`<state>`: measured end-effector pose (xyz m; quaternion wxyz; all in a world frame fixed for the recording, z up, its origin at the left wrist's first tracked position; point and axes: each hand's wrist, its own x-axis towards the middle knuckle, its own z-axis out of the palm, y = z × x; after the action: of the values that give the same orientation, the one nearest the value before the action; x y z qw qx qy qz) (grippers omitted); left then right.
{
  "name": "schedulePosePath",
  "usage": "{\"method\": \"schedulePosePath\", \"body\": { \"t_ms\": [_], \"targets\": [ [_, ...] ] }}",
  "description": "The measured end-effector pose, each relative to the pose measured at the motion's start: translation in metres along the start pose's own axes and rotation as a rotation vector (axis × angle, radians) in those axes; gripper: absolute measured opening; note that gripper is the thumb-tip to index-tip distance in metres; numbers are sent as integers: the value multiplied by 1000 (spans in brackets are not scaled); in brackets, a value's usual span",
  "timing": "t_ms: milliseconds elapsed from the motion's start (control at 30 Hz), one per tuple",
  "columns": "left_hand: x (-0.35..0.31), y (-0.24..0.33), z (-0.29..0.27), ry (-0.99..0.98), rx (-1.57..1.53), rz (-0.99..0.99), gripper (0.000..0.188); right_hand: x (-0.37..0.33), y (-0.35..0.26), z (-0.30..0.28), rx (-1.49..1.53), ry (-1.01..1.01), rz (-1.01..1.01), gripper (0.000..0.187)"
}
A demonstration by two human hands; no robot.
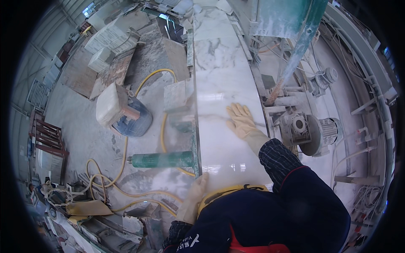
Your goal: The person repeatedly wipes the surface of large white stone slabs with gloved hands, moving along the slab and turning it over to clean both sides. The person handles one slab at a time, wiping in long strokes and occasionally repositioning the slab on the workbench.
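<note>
A long white marble slab with grey veins lies in front of me, its polished face reflecting light. Flat on its right part rests my right hand, in a cream rubber glove, fingers stretched out and slightly spread. My left hand, gloved the same way, is at the slab's near left corner, closed on the edge; some of its fingers are hidden below. The slab's near end is close to my yellow apron. Farther up the line lies more marble with darker grey veining.
A green roller sticks out left of the slab. Yellow hose winds over the dusty floor near a padded blue stool. An electric motor and a slanted green post stand right. Stacked pale blocks sit far left.
</note>
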<state>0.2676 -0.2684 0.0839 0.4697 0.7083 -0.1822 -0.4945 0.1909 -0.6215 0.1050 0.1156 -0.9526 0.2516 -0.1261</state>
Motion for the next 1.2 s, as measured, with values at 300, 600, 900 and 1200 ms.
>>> {"method": "schedulePosePath", "body": {
  "t_ms": [300,600,900,1200],
  "targets": [
    [6,5,-1,61,91,-29,63,6,7,7,6,22,-3,63],
    [0,32,4,15,-47,-43,61,12,10,8,-19,26,-11,63],
    [7,40,3,101,172,-241,61,22,9,3,-34,-2,9,63],
    [-59,13,22,285,-337,-57,46,40,48,43,-172,140,-128,60]
  ]
}}
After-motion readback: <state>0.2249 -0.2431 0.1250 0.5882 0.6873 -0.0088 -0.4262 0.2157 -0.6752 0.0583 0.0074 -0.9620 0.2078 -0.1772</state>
